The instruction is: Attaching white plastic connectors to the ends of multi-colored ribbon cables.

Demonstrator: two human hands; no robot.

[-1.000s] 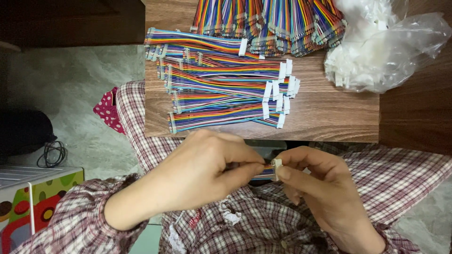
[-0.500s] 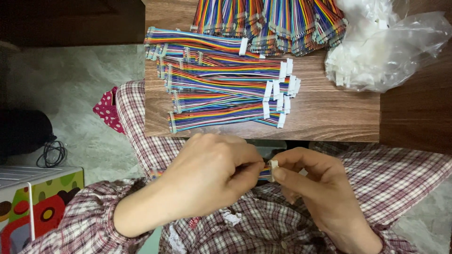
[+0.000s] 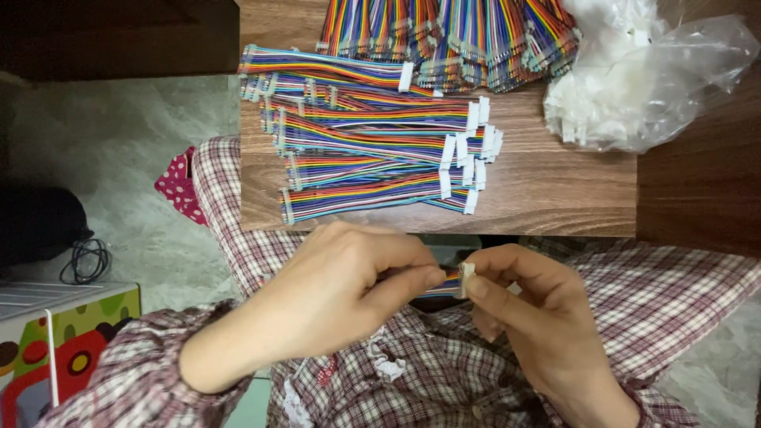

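Ribbon cable (image 3: 448, 283), rainbow-striped, held between both hands over the lap, just below the near edge of the wooden table (image 3: 555, 198). Only a short stretch of it shows between the fingertips; the rest is hidden inside the left hand.

Left hand (image 3: 341, 297): fingers curled and closed around the cable, thumb and forefinger pinched together on it close to the end.

Right hand (image 3: 523, 305): thumb and forefinger clamped on the small white connector (image 3: 466, 280) at the cable's end. Other fingers folded under, loose. The fingertips of the two hands nearly meet at the connector.

Both wrists come out of a red-and-white checked shirt (image 3: 674, 293), which fills the lower part of the view.

On the table, just beyond the hands: a loose pile of finished cables (image 3: 372, 158), same rainbow colours, each with white connectors at its ends, lying roughly side by side and overlapping. Behind them, at the far edge of the table, a larger heap of cables (image 3: 452, 40), packed more densely. To the right of that heap, a clear plastic bag (image 3: 658, 79), crumpled and holding small white parts; what they are is too small to tell for certain.

Left of the table: grey floor, a red dotted cloth (image 3: 176, 186) by the knee, a black cord (image 3: 83, 261), and a colourful box (image 3: 71, 341) in the corner.
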